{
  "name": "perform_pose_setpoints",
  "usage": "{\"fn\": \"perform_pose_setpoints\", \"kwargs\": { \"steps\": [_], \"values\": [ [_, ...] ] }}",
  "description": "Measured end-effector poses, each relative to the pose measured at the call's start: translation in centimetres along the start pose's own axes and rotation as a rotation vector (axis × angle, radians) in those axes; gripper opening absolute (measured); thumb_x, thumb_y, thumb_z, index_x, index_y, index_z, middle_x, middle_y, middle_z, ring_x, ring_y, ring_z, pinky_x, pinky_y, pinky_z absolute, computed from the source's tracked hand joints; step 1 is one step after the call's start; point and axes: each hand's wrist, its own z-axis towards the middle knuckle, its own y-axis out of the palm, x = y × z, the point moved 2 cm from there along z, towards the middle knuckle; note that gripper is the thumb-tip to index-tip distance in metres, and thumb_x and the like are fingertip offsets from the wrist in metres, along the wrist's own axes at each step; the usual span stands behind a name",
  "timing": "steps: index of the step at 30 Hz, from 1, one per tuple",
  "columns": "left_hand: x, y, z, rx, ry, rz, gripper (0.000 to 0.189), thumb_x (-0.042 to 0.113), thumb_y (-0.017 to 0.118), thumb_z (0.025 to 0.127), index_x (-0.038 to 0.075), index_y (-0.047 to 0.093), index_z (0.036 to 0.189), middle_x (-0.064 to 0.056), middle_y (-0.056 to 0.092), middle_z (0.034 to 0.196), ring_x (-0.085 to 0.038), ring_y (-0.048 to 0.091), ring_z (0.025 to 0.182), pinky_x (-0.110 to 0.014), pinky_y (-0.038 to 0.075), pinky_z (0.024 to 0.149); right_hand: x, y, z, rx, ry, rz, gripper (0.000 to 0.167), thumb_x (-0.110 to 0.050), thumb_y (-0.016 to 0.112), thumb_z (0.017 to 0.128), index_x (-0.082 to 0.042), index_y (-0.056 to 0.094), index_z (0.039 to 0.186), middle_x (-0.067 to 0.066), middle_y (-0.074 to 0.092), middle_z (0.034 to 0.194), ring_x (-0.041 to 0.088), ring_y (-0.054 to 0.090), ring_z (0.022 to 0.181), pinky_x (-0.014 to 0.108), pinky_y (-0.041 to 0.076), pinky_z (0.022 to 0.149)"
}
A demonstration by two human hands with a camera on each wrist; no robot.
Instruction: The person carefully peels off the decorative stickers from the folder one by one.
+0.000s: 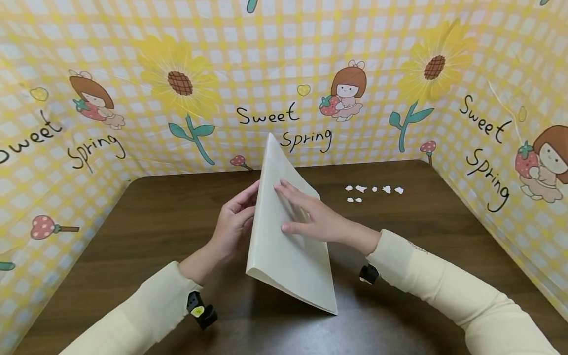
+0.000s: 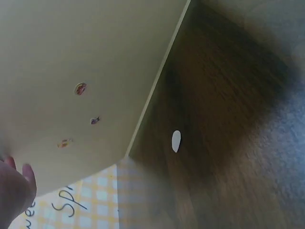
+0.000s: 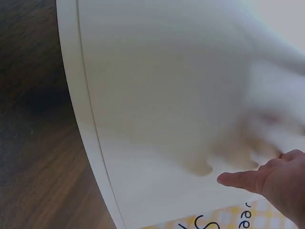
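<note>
A plain cream notebook (image 1: pixel 293 246) stands tilted on the dark table, its spine toward the left and its pages spread slightly at the lower end. My left hand (image 1: pixel 232 222) supports its left face, fingers stretched along it. In the left wrist view that face (image 2: pixel 109 62) carries small colourful stickers (image 2: pixel 80 88), and the left thumb and fingertips (image 2: pixel 16 191) are close against it. On the other side, my right hand (image 1: pixel 317 217) rests its extended fingers and thumb on the right face. The right wrist view shows the right hand (image 3: pixel 271 181) against the blank cover (image 3: pixel 157 95).
Several small white paper bits (image 1: pixel 374 189) lie in two rows on the table (image 1: pixel 421 207) at the back right. Another white piece (image 2: pixel 176 141) lies on the wood near the notebook's left side. A yellow checked cloth (image 1: pixel 266 59) with flowers encloses the back and sides.
</note>
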Motion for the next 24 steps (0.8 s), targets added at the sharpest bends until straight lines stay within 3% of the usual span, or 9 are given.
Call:
{"fn": "perform_pose_setpoints", "kwargs": {
  "steps": [4,11,18,24],
  "values": [
    [0.2,0.6,0.3,-0.053,0.044,-0.020,0.054,-0.007,0.046,0.095,-0.003,0.035,0.148,-0.008,0.055,0.132,-0.020,0.052,0.118,-0.029,0.047,0.094,-0.4,-0.2,0.1,0.031,-0.006,0.043,0.093,-0.064,0.055,0.086,-0.014,0.021,0.156,0.005,0.013,0.161,0.016,0.013,0.146,0.046,0.026,0.111],
    [0.4,1.1,0.7,-0.116,0.067,-0.014,0.056,-0.001,0.047,0.097,0.001,0.032,0.151,-0.012,0.043,0.146,-0.024,0.047,0.128,-0.032,0.044,0.099,-1.4,-0.9,0.4,0.077,-0.028,0.146,0.093,-0.058,0.061,0.086,-0.014,0.019,0.157,0.004,0.019,0.160,0.021,0.021,0.144,0.057,0.037,0.100],
    [0.6,1.9,1.1,-0.134,0.113,0.055,0.055,0.008,0.054,0.099,0.001,0.033,0.150,-0.014,0.042,0.147,-0.027,0.045,0.131,-0.034,0.046,0.097,-2.0,-1.5,0.7,0.082,-0.046,0.340,0.090,-0.050,0.061,0.089,-0.013,0.014,0.157,0.000,0.009,0.162,0.020,0.020,0.145,0.048,0.040,0.101],
    [0.8,2.4,1.6,-0.111,0.152,0.079,0.052,0.005,0.053,0.099,0.003,0.038,0.149,-0.015,0.049,0.142,-0.026,0.047,0.128,-0.033,0.045,0.098,-2.2,-1.9,0.9,0.084,-0.049,0.378,0.087,-0.045,0.059,0.091,-0.015,0.012,0.157,-0.003,0.010,0.162,0.023,0.022,0.144,0.051,0.040,0.100]
  ]
}}
